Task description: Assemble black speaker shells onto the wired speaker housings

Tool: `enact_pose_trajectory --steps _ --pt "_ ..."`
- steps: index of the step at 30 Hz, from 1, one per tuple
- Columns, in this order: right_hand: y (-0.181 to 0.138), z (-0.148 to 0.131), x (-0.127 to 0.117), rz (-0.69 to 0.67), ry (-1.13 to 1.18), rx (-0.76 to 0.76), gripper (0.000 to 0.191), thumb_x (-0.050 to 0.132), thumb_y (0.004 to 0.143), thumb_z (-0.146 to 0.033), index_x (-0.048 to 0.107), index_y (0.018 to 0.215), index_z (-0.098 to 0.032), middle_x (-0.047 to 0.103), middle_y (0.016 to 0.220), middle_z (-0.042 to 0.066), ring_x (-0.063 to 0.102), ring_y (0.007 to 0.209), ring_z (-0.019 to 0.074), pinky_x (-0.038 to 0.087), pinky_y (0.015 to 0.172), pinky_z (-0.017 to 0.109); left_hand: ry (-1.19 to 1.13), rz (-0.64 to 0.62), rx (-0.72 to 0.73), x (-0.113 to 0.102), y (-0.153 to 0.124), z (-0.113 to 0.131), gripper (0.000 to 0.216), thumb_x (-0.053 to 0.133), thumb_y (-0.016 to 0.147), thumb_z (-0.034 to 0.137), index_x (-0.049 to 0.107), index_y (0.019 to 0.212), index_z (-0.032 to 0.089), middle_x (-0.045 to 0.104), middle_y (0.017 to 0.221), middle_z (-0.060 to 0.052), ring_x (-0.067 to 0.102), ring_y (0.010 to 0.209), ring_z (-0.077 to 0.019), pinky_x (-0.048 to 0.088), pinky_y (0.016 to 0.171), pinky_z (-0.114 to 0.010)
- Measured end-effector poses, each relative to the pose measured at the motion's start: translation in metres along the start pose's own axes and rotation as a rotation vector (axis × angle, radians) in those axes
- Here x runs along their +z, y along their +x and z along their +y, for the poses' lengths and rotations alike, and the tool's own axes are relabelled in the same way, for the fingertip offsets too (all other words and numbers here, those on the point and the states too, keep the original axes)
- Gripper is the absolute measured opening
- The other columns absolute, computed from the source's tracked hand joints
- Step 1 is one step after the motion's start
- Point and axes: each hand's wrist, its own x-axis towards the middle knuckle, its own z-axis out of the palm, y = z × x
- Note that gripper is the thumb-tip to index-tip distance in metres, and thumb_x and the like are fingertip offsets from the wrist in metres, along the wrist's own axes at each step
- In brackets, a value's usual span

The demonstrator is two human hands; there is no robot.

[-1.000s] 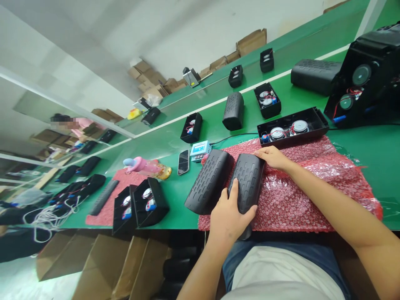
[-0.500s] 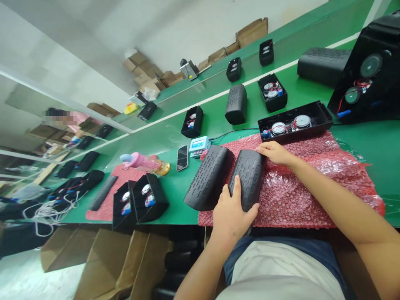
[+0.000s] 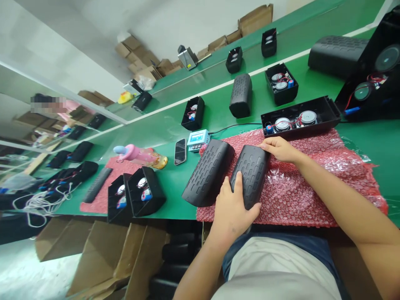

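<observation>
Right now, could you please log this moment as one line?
left hand: grips speaker cover near end | right hand: holds far end | under: red bubble wrap

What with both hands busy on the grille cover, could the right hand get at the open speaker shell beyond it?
Probably yes: the right hand rests on the grille cover's far end, and the open speaker shell lies just beyond, nothing between.

green bench (image 3: 168,137) runs corner to corner. red bubble wrap sheet (image 3: 296,196) sits at its near edge, with a long open speaker shell (image 3: 300,118) touching it at 12 o'clock. phone (image 3: 180,151) and little blue box (image 3: 198,139) are at 10, pink mat (image 3: 103,200) well off at 9.
</observation>
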Motion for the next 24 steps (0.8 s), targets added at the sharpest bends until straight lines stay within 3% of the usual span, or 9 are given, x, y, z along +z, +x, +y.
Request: enact_pose_trajectory --steps 4,6,8,12,14,16,20,22,24 --pt "-0.002 -0.004 0.002 0.036 -0.103 0.008 0.041 0.051 0.075 -0.056 0.057 0.062 -0.018 0.053 0.062 0.001 0.047 0.061 0.0157 0.037 0.061 0.031 -0.001 -0.051 0.000 -0.003 0.003 0.000 0.103 0.068 0.066 0.047 0.015 0.147 0.013 0.025 0.145 -0.025 0.039 0.128 -0.0405 0.036 0.101 -0.046" --pt "-0.004 -0.022 0.004 0.080 -0.215 -0.074 0.038 0.048 0.080 -0.051 0.061 0.071 -0.017 0.060 0.071 0.005 0.053 0.068 0.0191 0.041 0.067 0.034 -0.001 -0.060 0.000 -0.005 0.003 0.001 0.101 0.067 0.066 0.044 0.016 0.147 0.013 0.029 0.142 -0.024 0.043 0.123 -0.0386 0.038 0.100 -0.045" --pt "-0.006 -0.053 0.006 0.094 -0.361 -0.228 0.036 0.045 0.086 -0.046 0.066 0.086 -0.017 0.065 0.090 0.008 0.059 0.088 0.0246 0.043 0.083 0.039 -0.009 -0.067 0.003 -0.006 0.004 0.000 0.100 0.067 0.066 0.043 0.016 0.147 0.015 0.031 0.140 -0.022 0.045 0.121 -0.0371 0.038 0.099 -0.044" --pt "-0.003 -0.124 0.017 0.025 -0.681 -0.502 0.045 0.033 0.095 -0.046 0.064 0.110 -0.017 0.059 0.121 0.006 0.041 0.128 0.0320 0.026 0.106 0.052 -0.046 -0.060 0.021 -0.007 0.004 -0.005 0.101 0.068 0.066 0.046 0.016 0.147 0.017 0.034 0.137 -0.020 0.047 0.119 -0.0363 0.039 0.098 -0.044" --pt "0.001 -0.135 0.028 0.014 -0.821 -0.548 0.046 0.030 0.097 -0.047 0.058 0.122 -0.020 0.049 0.136 0.004 0.029 0.136 0.0329 0.019 0.109 0.058 -0.070 -0.054 0.036 -0.006 0.005 -0.005 0.101 0.068 0.066 0.047 0.016 0.147 0.017 0.037 0.135 -0.020 0.047 0.119 -0.0365 0.040 0.097 -0.045" --pt "0.005 -0.123 0.042 -0.029 -0.975 -0.515 0.047 0.032 0.096 -0.048 0.048 0.134 -0.024 0.038 0.146 0.005 0.019 0.140 0.0331 0.014 0.110 0.063 -0.088 -0.057 0.035 -0.003 0.005 -0.004 0.102 0.069 0.065 0.046 0.018 0.147 0.016 0.037 0.136 -0.021 0.046 0.120 -0.0376 0.039 0.099 -0.047" --pt "0.011 -0.068 0.067 -0.233 -1.238 -0.282 0.061 0.037 0.093 -0.054 0.032 0.145 -0.021 0.022 0.153 0.012 0.008 0.142 0.0355 0.011 0.106 0.070 -0.161 -0.074 0.049 -0.005 -0.001 -0.007 0.109 0.071 0.062 0.055 0.018 0.147 0.013 0.023 0.149 -0.026 0.033 0.132 -0.0429 0.031 0.105 -0.055" --pt "0.012 -0.052 0.072 -0.285 -1.302 -0.229 0.063 0.036 0.094 -0.054 0.026 0.147 -0.021 0.015 0.154 0.014 0.006 0.142 0.0350 0.011 0.105 0.072 -0.244 -0.107 0.148 -0.016 -0.003 -0.020 0.103 0.064 0.069 0.061 0.017 0.148 0.013 0.022 0.151 -0.025 0.027 0.137 -0.0401 0.029 0.108 -0.055" --pt "0.012 -0.049 0.074 -0.295 -1.331 -0.232 0.064 0.034 0.094 -0.053 0.023 0.148 -0.021 0.014 0.153 0.016 0.006 0.142 0.0347 0.012 0.104 0.072 -0.289 -0.024 0.227 -0.035 -0.001 -0.040 0.085 0.050 0.082 0.058 0.019 0.148 0.015 0.026 0.152 -0.021 0.024 0.140 -0.0341 0.027 0.111 -0.052"
